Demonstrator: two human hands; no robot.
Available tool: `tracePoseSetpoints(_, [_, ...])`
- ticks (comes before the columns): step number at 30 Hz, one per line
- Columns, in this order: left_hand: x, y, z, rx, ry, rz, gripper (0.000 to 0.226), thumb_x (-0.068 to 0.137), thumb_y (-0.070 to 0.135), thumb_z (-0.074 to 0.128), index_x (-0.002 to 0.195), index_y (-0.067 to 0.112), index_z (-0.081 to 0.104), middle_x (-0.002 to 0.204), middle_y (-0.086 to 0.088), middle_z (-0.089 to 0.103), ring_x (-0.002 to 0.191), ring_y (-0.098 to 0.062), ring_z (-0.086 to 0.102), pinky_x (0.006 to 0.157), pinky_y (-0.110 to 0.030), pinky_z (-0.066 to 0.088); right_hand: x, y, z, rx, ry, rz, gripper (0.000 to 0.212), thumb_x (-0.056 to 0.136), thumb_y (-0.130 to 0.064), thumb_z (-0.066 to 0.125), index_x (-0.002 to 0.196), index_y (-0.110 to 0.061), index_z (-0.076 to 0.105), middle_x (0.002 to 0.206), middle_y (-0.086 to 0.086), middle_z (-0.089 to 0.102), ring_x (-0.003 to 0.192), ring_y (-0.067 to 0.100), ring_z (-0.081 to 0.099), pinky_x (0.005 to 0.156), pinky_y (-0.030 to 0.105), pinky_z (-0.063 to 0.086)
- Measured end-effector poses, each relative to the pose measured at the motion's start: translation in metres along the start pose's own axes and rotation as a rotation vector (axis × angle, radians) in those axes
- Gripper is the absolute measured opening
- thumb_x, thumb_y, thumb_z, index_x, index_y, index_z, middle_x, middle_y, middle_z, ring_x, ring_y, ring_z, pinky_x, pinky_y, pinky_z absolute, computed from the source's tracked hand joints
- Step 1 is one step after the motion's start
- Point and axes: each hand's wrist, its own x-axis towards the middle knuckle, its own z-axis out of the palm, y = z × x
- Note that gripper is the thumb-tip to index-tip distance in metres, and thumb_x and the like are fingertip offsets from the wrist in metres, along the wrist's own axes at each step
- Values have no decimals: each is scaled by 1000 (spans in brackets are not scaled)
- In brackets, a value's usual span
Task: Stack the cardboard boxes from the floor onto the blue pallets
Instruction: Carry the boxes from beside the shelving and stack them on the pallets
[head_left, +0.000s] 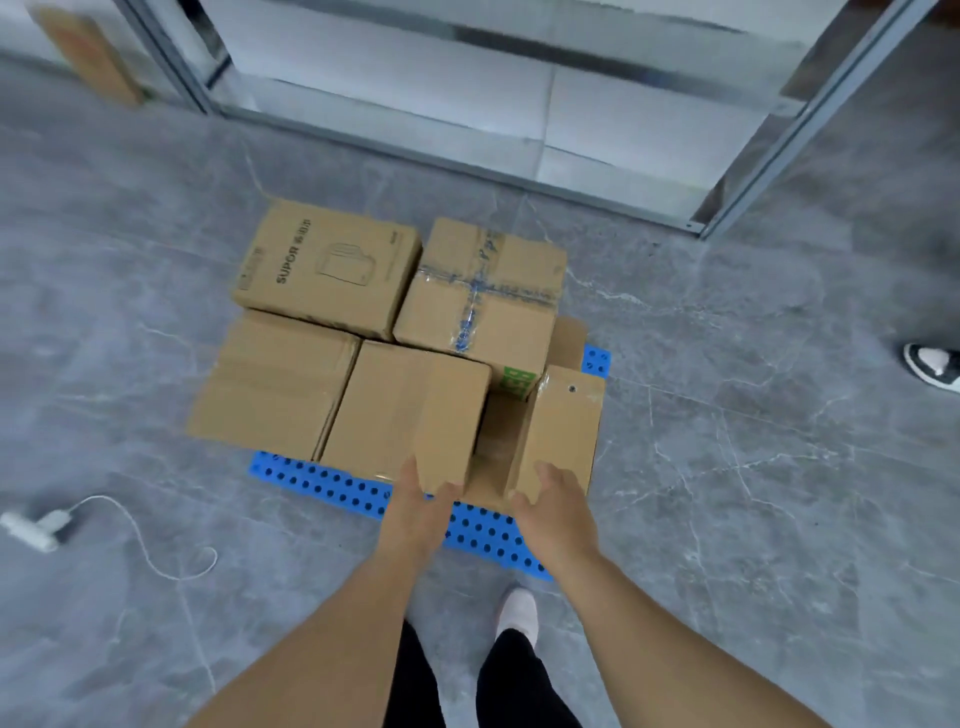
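A blue perforated pallet (332, 486) lies on the grey floor with several cardboard boxes on it. A box printed SUPOR (327, 267) and a taped box (483, 291) stand at the back, with two plain boxes (270, 379) (379, 410) in front of them. At the front right stands an open box (493, 447) with its two long flaps raised. My left hand (421, 501) grips the near end of the left flap (449, 415). My right hand (553, 501) grips the near end of the right flap (563, 431).
A white power strip (36, 525) with a looping cable lies on the floor at the left. Another person's shoe (935, 364) shows at the right edge. A metal-framed glass partition (467, 166) runs behind the pallet. A tall carton (88, 57) leans at the far left.
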Motion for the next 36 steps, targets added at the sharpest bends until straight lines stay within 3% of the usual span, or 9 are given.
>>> tracePoseSetpoints(4, [-41, 1, -40, -17, 136, 31, 74, 93, 35, 50, 150, 24, 4, 157, 1, 12, 143, -20, 16, 114, -38, 20, -32, -47, 0, -87, 6, -115, 54, 93, -35, 44, 143, -19, 30, 144, 2, 34, 130, 20, 38, 101, 36, 39])
tracePoseSetpoints(8, [-73, -9, -85, -6, 295, 55, 77, 92, 40, 51, 150, 22, 4, 158, -1, 12, 144, -20, 14, 114, -39, 20, -56, -92, 6, -182, 7, -232, 44, 90, -35, 45, 130, -17, 44, 131, 3, 43, 115, 20, 48, 90, 35, 45])
tracePoseSetpoints(14, [-94, -22, -167, -72, 475, 103, 80, 90, 39, 56, 150, 20, 7, 157, 0, 14, 143, -19, 16, 112, -38, 22, -85, -172, 33, -292, -1, -416, 51, 90, -37, 43, 136, -15, 38, 132, 3, 42, 118, 20, 45, 91, 36, 43])
tracePoseSetpoints(22, [-111, -59, -286, -217, 643, 120, 86, 86, 39, 61, 150, 17, 8, 157, -5, 14, 144, -20, 14, 114, -36, 18, -134, -287, 97, -411, -26, -658, 43, 91, -36, 44, 128, -14, 45, 128, 2, 45, 109, 19, 51, 85, 34, 47])
tracePoseSetpoints(26, [-117, -85, -347, -267, 719, 126, 88, 84, 42, 62, 150, 19, 8, 157, -3, 12, 144, -18, 14, 113, -36, 19, -158, -339, 145, -432, -37, -754, 47, 91, -36, 43, 134, -16, 40, 133, 3, 42, 114, 20, 48, 88, 33, 44])
tracePoseSetpoints(36, [-127, -146, -436, -331, 827, 73, 84, 85, 43, 62, 149, 15, 16, 157, -7, 13, 145, -19, 10, 114, -34, 16, -197, -408, 229, -532, -66, -843, 49, 94, -44, 38, 136, -19, 39, 138, 4, 40, 122, 21, 45, 95, 35, 41])
